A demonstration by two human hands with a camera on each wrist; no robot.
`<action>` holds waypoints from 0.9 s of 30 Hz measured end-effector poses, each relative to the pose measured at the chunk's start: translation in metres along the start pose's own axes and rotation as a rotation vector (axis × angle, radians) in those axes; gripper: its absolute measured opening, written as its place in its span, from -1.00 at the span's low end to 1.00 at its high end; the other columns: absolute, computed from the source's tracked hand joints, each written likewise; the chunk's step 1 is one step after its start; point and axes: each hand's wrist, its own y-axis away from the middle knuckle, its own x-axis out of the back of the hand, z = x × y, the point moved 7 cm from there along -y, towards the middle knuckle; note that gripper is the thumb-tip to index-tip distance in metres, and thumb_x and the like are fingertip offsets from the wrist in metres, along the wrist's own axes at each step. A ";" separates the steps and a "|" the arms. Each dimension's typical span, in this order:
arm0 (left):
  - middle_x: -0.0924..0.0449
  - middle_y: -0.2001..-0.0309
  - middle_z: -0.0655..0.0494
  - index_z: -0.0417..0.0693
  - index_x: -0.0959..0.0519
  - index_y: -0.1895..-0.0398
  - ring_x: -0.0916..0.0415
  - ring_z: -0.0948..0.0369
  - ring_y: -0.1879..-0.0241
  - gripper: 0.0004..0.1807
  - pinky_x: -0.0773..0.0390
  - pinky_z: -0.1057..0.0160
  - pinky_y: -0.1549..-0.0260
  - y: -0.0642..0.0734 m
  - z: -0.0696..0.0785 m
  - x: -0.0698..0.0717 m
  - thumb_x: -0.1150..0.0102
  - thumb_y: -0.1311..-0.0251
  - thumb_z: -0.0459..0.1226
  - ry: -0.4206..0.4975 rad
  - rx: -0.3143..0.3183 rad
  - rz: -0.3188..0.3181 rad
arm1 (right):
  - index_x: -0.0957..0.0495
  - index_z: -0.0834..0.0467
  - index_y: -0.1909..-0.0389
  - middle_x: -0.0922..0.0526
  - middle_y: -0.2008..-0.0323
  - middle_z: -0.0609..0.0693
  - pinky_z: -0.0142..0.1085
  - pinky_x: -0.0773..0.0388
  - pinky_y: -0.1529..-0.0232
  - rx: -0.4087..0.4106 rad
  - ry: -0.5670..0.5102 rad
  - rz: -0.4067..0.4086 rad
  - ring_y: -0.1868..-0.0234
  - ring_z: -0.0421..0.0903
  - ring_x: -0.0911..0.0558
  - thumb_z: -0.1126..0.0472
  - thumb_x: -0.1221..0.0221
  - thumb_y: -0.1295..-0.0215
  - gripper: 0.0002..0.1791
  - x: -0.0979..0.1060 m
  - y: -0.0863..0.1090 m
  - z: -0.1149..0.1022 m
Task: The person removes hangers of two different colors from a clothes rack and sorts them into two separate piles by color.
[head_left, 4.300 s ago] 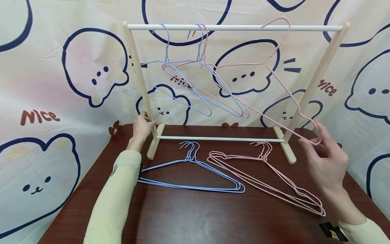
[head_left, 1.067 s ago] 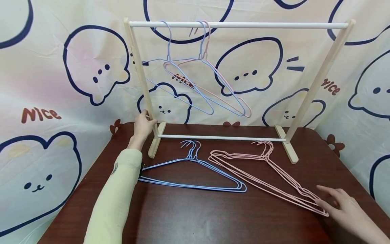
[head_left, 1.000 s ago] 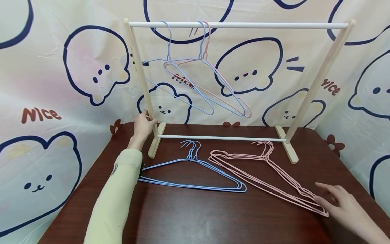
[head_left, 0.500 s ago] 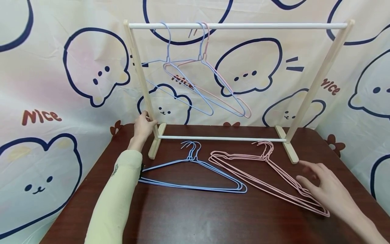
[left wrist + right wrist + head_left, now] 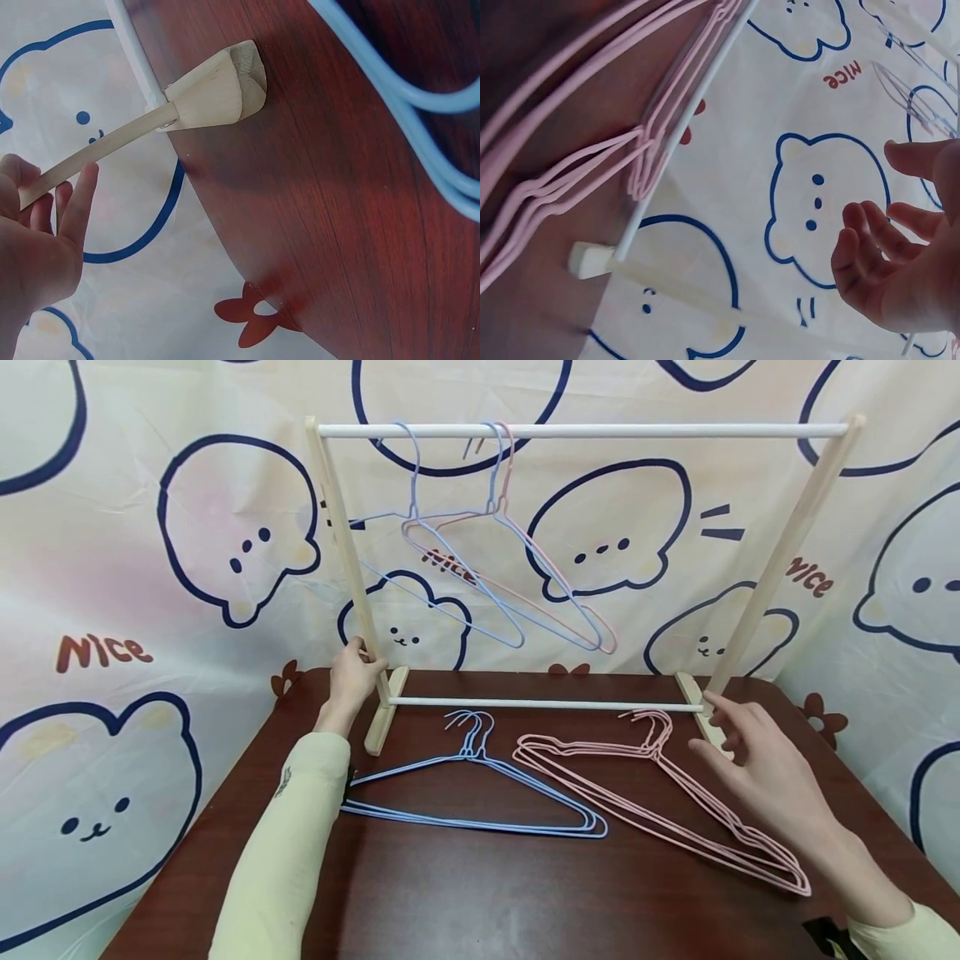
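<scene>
In the head view my left hand (image 5: 352,678) grips the left wooden post (image 5: 341,539) of a small hanger rack low down; the left wrist view shows fingers and thumb round that post. My right hand (image 5: 772,768) hovers before the rack's right foot, its fingers loosely bent and holding nothing. Just left of it, several pink wire hangers (image 5: 651,750) lie stacked on the table. Beside these lies a stack of blue wire hangers (image 5: 470,753). From the white top rail (image 5: 600,432) hang two blue hangers (image 5: 414,497) and one pink hanger (image 5: 507,477), towards the left.
The rack stands near the back of the dark brown table (image 5: 480,902), with a white lower bar (image 5: 540,702) between its wooden feet. Behind it hangs a cloth (image 5: 247,693) printed with cartoon bears. The right post (image 5: 787,552) slants in the head view.
A pink hanger that my right hand held against the rail's right part 4.3 s ago is off the rail. Lately the right hand has moved up and left, towards the right post. The left hand stays put.
</scene>
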 end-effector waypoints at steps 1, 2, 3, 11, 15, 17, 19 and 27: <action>-0.59 0.06 -0.27 -0.26 -0.42 -0.05 -0.62 -0.16 0.08 -0.66 -0.63 -0.08 0.07 0.000 0.000 0.000 -0.11 -0.25 -0.28 0.000 0.000 0.001 | -0.41 0.07 -0.37 -0.52 0.12 -0.02 -0.41 -0.37 0.42 0.009 0.002 0.011 0.30 -0.25 -0.43 0.06 -0.35 -0.23 -0.32 -0.001 -0.003 -0.004; -0.58 0.06 -0.28 -0.26 -0.42 -0.06 -0.61 -0.16 0.08 -0.65 -0.63 -0.09 0.06 0.001 -0.001 0.000 -0.11 -0.25 -0.28 0.000 0.000 0.001 | -0.40 0.05 -0.37 -0.52 0.12 -0.02 -0.39 -0.37 0.43 0.014 0.001 0.019 0.29 -0.24 -0.42 0.07 -0.35 -0.23 -0.32 -0.002 -0.006 -0.008; -0.58 0.06 -0.28 -0.26 -0.42 -0.06 -0.61 -0.16 0.08 -0.65 -0.62 -0.09 0.06 0.001 -0.001 0.000 -0.11 -0.25 -0.28 -0.003 0.000 0.001 | -0.40 0.02 -0.38 -0.51 0.12 -0.03 -0.37 -0.38 0.44 0.022 -0.001 0.027 0.29 -0.22 -0.42 0.09 -0.35 -0.22 -0.31 -0.003 -0.009 -0.011; -0.59 0.07 -0.28 -0.27 -0.42 -0.06 -0.62 -0.16 0.09 -0.65 -0.63 -0.06 0.10 0.000 -0.002 -0.001 -0.10 -0.27 -0.28 -0.012 -0.004 -0.001 | -0.39 0.03 -0.39 -0.55 0.15 0.04 -0.32 -0.39 0.50 0.117 0.003 0.100 0.31 -0.13 -0.51 0.19 -0.40 -0.15 -0.26 -0.009 -0.031 -0.035; -0.60 0.07 -0.28 -0.26 -0.42 -0.06 -0.63 -0.14 0.09 -0.65 -0.62 -0.03 0.14 -0.002 -0.002 -0.001 -0.11 -0.27 -0.26 -0.022 -0.003 0.000 | -0.40 0.07 -0.37 -0.54 0.16 0.05 -0.26 -0.42 0.46 0.125 -0.006 0.102 0.31 -0.11 -0.52 0.19 -0.39 -0.17 -0.28 -0.011 -0.041 -0.043; -0.60 0.07 -0.27 -0.25 -0.42 -0.06 -0.63 -0.14 0.09 -0.65 -0.61 -0.01 0.15 -0.003 -0.002 -0.002 -0.11 -0.27 -0.25 -0.025 0.000 0.000 | -0.39 0.07 -0.37 -0.53 0.17 0.04 -0.24 -0.43 0.43 0.133 -0.011 0.102 0.30 -0.10 -0.52 0.18 -0.38 -0.18 -0.29 -0.013 -0.046 -0.048; -0.60 0.07 -0.27 -0.25 -0.42 -0.06 -0.63 -0.14 0.09 -0.65 -0.62 -0.02 0.14 -0.003 -0.002 -0.002 -0.11 -0.27 -0.25 -0.023 -0.001 0.002 | -0.38 0.05 -0.39 -0.53 0.17 0.03 -0.22 -0.45 0.41 0.150 -0.010 0.110 0.29 -0.11 -0.52 0.19 -0.38 -0.18 -0.27 -0.014 -0.052 -0.053; -0.59 0.04 -0.27 -0.24 -0.41 -0.11 -0.62 -0.14 0.07 -0.62 -0.62 -0.04 0.12 -0.001 -0.002 -0.002 -0.10 -0.29 -0.25 -0.019 0.008 -0.003 | -0.32 0.01 -0.43 -0.57 0.19 0.06 -0.22 -0.38 0.44 0.207 0.008 0.126 0.33 -0.06 -0.46 0.19 -0.43 -0.12 -0.18 -0.024 -0.078 -0.073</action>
